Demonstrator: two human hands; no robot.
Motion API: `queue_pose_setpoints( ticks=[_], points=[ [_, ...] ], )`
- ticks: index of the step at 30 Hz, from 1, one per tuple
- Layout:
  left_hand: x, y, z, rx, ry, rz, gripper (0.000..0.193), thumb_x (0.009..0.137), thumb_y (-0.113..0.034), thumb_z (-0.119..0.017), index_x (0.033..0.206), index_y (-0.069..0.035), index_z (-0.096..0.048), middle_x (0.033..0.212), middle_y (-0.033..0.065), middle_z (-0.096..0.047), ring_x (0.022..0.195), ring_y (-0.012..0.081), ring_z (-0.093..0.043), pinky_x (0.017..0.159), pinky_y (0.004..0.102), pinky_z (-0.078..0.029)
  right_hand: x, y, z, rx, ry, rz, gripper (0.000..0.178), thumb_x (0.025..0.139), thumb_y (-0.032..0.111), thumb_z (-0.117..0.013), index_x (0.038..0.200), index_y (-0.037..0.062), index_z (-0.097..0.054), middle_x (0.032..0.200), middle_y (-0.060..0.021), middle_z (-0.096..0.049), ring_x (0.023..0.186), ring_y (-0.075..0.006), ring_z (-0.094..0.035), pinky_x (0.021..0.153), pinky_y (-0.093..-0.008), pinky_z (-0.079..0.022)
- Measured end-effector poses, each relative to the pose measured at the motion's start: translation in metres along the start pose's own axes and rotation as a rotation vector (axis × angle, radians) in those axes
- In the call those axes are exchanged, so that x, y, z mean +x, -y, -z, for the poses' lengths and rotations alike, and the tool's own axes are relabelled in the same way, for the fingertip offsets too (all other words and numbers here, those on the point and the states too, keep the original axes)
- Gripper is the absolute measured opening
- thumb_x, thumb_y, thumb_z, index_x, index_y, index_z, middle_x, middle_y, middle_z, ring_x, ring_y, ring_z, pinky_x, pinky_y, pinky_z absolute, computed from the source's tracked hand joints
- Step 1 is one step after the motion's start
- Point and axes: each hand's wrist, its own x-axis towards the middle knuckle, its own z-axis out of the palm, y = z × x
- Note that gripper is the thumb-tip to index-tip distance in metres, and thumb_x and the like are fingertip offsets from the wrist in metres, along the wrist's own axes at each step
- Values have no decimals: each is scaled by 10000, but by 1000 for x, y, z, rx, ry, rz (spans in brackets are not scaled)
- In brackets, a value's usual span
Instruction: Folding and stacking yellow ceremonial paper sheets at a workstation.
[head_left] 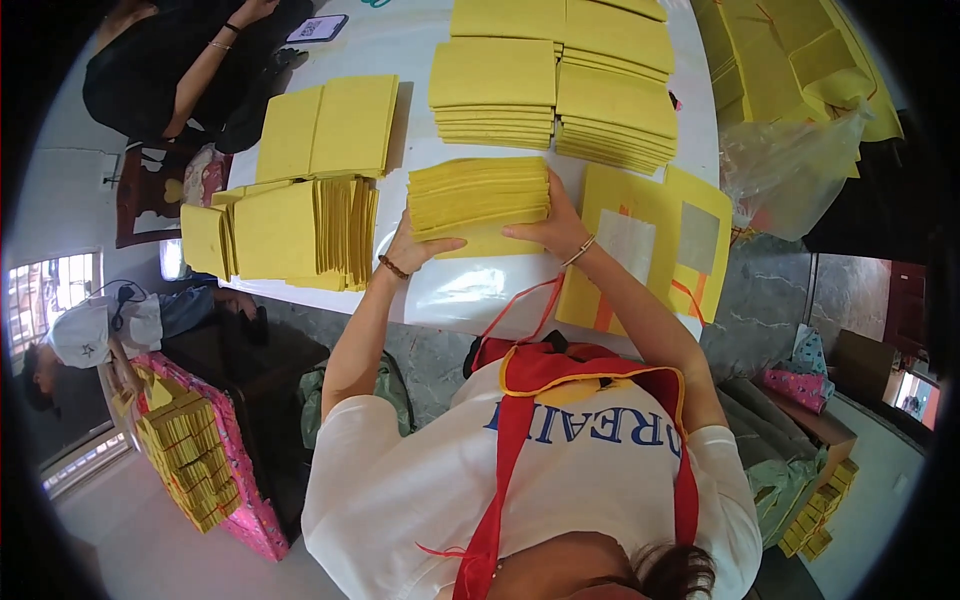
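Note:
Between my two hands, near the table's front edge, is a thick stack of folded yellow paper point(478, 195), its many layered edges facing me. My left hand point(420, 245) grips its left side, thumb laid along the lower front. On the opposite side my right hand point(548, 222) wraps the right end, thumb pointing inward. A flat yellow sheet shows below the stack's front. Just right of my right hand lie flat yellow pieces point(650, 265) with pale panels and orange strips. To the left of my left hand, a row of yellow folded pieces point(300, 235) leans on edge.
Taller yellow stacks point(555, 90) stand at the back of the white table point(420, 130). Another yellow pile point(330, 125) lies farther left, near a phone point(318, 28) and a seated person point(200, 70). Clear plastic point(795, 165) hangs at the right edge. Another person point(100, 330) sits lower left beside yellow bundles point(190, 455).

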Motion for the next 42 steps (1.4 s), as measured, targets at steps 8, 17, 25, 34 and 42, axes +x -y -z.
queue_pose_setpoints(
  ticks=[8, 17, 25, 34, 42],
  points=[
    [-4, -64, -1, -150, -118, -230, 820, 746, -276, -721, 1377, -33, -257, 1162, 94, -559, 1083, 180, -496, 936, 309, -367, -8, 47, 6, 244, -79, -48, 698, 682, 142, -759, 1254, 3, -385, 1047, -78, -558, 991, -201, -564, 856, -321, -481],
    [9, -92, -78, -798, -134, -558, 893, 778, -327, -671, 1428, -88, -108, 1367, 89, -356, 1162, 174, -420, 971, 338, -340, -12, 37, -4, 1014, -171, -44, 480, 824, 237, -638, 1231, 59, -455, 1122, -62, -563, 1001, -185, -574, 838, -326, -502],
    [-4, -92, -46, -479, -133, -399, 832, 648, -162, -717, 1325, -27, -252, 1270, 112, -396, 1150, 196, -431, 937, 329, -387, -38, 20, 16, 956, -41, -37, 835, 705, 294, -764, 1359, 103, -282, 1342, -51, -396, 1240, -221, -394, 1018, -364, -355],
    [-9, -68, -28, -86, -144, -467, 1114, 589, -194, -793, 1406, 9, -63, 1368, 143, -307, 1252, 264, -315, 1031, 390, -278, -3, 49, 12, -10, 184, -26, 1246, 517, 151, -862, 1436, 102, -22, 1420, -100, -254, 1320, -226, -258, 1069, -379, -274],
    [6, 22, -9, 275, -70, -165, 1235, 517, -345, -871, 1393, 21, -81, 1367, 184, -301, 1265, 323, -280, 1072, 395, -188, 3, -1, -21, -13, 134, 80, 1214, 568, 63, -831, 1428, 96, 26, 1414, -94, -255, 1305, -218, -276, 1060, -361, -300]
  ],
)
